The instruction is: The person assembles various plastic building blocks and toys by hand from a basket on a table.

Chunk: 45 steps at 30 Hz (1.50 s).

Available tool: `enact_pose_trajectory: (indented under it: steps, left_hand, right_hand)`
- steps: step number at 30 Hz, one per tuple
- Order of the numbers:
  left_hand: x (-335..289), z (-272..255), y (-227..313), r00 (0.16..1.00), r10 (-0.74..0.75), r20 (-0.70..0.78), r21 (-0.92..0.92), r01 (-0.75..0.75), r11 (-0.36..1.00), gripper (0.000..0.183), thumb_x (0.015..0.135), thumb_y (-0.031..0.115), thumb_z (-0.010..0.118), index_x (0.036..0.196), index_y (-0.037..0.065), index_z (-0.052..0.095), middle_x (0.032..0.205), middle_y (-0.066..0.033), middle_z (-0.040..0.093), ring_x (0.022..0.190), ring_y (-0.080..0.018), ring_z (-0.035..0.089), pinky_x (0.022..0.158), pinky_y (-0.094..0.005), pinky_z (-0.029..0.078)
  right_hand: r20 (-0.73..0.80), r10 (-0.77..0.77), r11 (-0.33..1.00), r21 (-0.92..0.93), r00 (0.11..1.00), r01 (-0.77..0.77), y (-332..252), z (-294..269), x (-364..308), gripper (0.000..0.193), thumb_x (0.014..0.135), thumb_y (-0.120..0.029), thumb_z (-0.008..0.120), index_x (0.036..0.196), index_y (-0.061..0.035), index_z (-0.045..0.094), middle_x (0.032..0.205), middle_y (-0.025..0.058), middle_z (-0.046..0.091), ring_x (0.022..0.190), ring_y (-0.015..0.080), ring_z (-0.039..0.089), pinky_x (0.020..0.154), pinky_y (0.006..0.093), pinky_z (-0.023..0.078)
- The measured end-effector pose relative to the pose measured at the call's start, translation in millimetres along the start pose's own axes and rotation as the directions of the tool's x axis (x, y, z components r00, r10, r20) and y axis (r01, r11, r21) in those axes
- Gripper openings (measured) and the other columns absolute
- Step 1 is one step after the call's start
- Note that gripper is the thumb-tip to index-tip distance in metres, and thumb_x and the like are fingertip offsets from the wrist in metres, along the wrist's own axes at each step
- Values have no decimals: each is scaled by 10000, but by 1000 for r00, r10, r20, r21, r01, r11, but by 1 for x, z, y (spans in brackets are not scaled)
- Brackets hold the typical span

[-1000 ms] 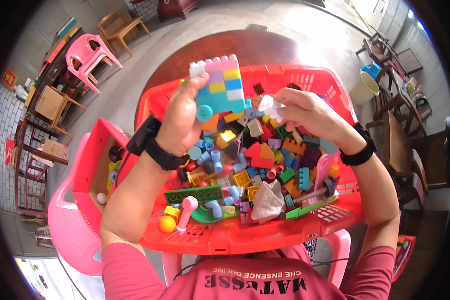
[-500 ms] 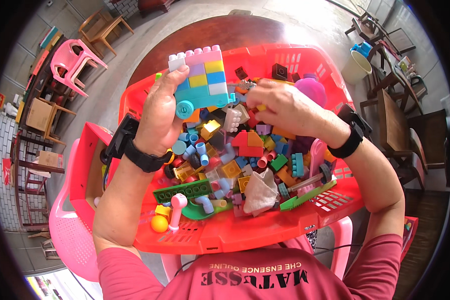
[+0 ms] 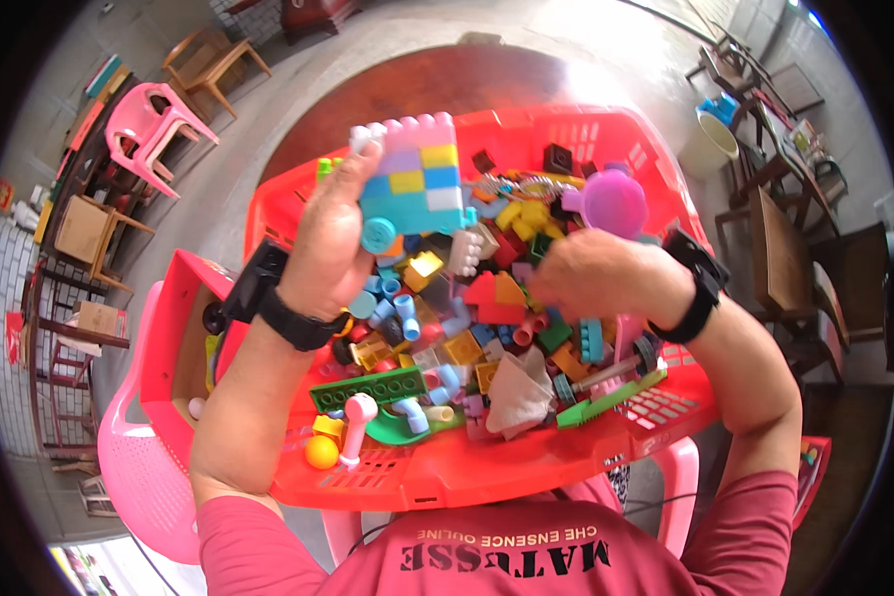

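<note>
My left hand (image 3: 333, 233) grips a toy block vehicle (image 3: 410, 184) above the left side of the red basket (image 3: 422, 487). The vehicle has a turquoise wheeled base with rows of white, yellow, blue, purple and pink blocks stacked on it. Over the right of the pile hangs my right hand (image 3: 606, 278), its fingers bent downward and smeared by motion; whether they hold anything is hidden. Beneath it lie a red and orange block piece (image 3: 495, 298) and a green block (image 3: 554, 336). A purple cup-like toy (image 3: 611, 202) rests beyond that hand.
Mixed blocks and pipe pieces fill the basket. Near its front lie a green plate (image 3: 368, 389), a pink handle-shaped piece (image 3: 358, 427), an orange ball (image 3: 321, 452) and a whitish cloth-like piece (image 3: 521, 394). A red box (image 3: 174, 328) stands left; a round brown table (image 3: 387, 79) lies beyond.
My right hand has drawn back toward me from the far middle of the pile, uncovering yellow blocks and the purple cup-like toy. The left hand keeps the block vehicle, shifted slightly in view.
</note>
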<state>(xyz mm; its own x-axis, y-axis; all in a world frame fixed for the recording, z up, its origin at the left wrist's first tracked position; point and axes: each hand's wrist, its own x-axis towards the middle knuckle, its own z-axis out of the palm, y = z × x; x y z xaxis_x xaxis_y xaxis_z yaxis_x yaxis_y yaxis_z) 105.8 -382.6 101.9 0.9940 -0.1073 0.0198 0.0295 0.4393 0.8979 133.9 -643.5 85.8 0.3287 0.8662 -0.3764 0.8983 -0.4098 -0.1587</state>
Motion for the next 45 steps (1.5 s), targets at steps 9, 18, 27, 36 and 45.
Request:
enact_pose_trajectory:
  steps: [9,18,27,36,45]
  left_hand:
    - [5,-9,1,1000,-19,14,-86,21,996,505,1000,524,443,1299,126,532,1207,-66,628,1050,-199,636,869,-401,531]
    - [4,-7,-2,998,55,5,-233,-52,971,425,1012,400,508,1255,57,570,1189,-56,634,1026,-151,632,905,-341,519]
    - [-1,-3,0,992,49,116,-67,-41,997,271,918,71,644,1180,27,589,1089,-56,663,959,-142,651,851,-303,540]
    - [-6,5,-4,971,122,207,227,-169,959,290,886,48,680,1162,53,588,1074,-38,661,979,-109,633,857,-283,524]
    - [-24,23,-8,922,21,386,545,-246,801,366,843,220,734,1087,19,548,895,-107,664,839,-177,646,745,-317,497]
  right_hand:
    - [182,117,989,-114,976,-97,-30,-4,-4,663,646,-281,794,1187,-28,507,794,111,664,804,314,685,670,417,512]
    - [236,182,982,6,955,-189,-23,0,-12,660,632,-282,813,1138,0,497,805,155,649,804,363,662,697,442,505]
    - [130,143,986,-99,981,-131,-22,16,-29,396,705,-329,770,950,-54,625,883,132,628,870,336,643,731,446,503]
    - [-545,62,903,387,836,185,-43,-87,-42,289,784,-163,717,1017,-31,608,886,114,615,833,296,630,707,392,486]
    - [-725,358,794,568,588,218,-39,-66,-12,262,792,-105,718,1016,-7,623,871,102,645,767,214,636,670,316,498]
